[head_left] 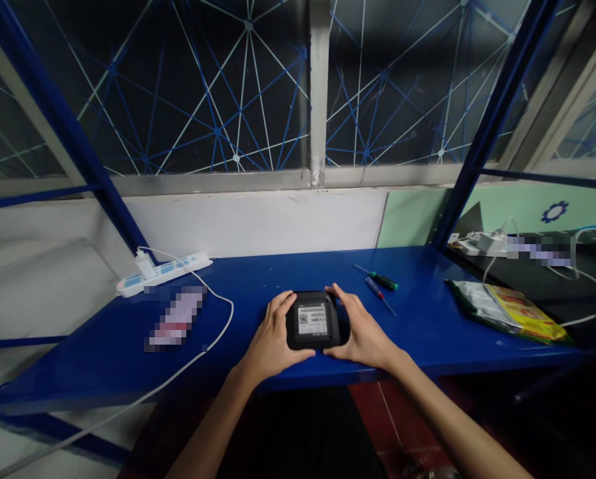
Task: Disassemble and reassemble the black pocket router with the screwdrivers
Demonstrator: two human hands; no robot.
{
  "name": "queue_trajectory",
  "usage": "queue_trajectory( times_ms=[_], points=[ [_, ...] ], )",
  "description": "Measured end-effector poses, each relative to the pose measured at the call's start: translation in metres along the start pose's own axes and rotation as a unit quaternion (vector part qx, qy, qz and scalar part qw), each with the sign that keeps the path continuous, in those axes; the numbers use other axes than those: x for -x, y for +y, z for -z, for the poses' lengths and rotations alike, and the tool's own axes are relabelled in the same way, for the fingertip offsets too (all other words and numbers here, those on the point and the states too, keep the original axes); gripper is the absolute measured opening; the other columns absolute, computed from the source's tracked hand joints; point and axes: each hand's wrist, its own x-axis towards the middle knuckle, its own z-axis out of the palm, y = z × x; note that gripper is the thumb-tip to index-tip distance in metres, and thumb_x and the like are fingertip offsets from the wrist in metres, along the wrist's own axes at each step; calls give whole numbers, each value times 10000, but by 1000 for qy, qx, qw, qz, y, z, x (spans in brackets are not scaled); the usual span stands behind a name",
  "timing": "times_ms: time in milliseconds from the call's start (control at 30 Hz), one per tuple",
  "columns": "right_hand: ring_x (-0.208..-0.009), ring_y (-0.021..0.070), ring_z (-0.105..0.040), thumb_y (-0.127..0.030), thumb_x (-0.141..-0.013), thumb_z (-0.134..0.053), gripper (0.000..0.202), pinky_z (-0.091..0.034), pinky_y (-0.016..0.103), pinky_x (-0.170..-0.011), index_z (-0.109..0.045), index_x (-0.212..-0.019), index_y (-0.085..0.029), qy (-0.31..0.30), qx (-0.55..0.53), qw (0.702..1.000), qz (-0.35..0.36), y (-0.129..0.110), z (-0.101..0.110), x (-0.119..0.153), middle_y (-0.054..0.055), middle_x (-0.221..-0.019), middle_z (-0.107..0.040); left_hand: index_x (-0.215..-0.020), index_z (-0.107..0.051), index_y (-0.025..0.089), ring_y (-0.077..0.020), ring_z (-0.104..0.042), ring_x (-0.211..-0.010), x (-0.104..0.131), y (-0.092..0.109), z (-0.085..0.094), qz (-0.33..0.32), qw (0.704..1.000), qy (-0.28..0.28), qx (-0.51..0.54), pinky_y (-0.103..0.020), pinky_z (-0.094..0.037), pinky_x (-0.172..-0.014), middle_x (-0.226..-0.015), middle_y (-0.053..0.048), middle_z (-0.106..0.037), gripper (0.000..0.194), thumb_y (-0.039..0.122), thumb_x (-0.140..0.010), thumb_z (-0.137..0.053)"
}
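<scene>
A small black box-shaped device point(292, 336) with rounded corners sits at the front middle of the blue table, its white printed label facing up. The label carries a square code and lines of text too small to read. My left hand point(274, 332) grips the device along its left side, thumb at the near edge and fingers at the far corner. On the opposite side my right hand point(360, 330) curves around it, fingertips at the far right corner and thumb at the near edge. Whether the device rests on the table or is slightly raised, I cannot tell.
Behind my right hand lie a green-handled screwdriver point(384, 281) and a smaller screwdriver point(374, 287). A yellow and silver packet point(512, 309) is at the right. A white power strip point(165, 271) and trailing white cable point(231, 316) lie left, near a blurred-out object point(178, 319).
</scene>
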Motion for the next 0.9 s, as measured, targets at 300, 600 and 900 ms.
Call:
queue_trajectory(
  times_ms=[300, 600, 900],
  points=[
    [-1366, 324, -406, -332, -641, -847, 1219, -410, 524, -1106, -75, -1582, -250, -6, -20, 1000, 12, 0, -1, -1, 146, -1526, -398, -1512, -143, 262, -368, -323, -1439, -2, 2, 3, 4, 1000, -30, 3, -581, -358, -1158, -1559, -168, -278, 1208, 228, -591, -924],
    [-1389, 322, -388, -513, -604, -878, 1299, -353, 504, -1152, -60, -1580, -259, -34, -32, 999, 6, 2, 3, -3, 156, -1513, -389, -1476, -190, 275, -382, -360, -1411, -5, -3, 11, 65, 993, -62, 75, -586, -348, -1149, -1500, -163, -337, 1171, 320, -568, -927],
    [-1317, 336, -464, -576, -657, -822, 1190, -385, 539, -1108, -151, -1572, -216, -48, -10, 998, -30, 14, -3, -37, 182, -1415, -494, -1485, -231, 228, -363, -376, -1415, -53, -28, 43, 144, 963, -192, 123, -542, -306, -1167, -1492, -192, -404, 1151, 481, -581, -896]
  ],
)
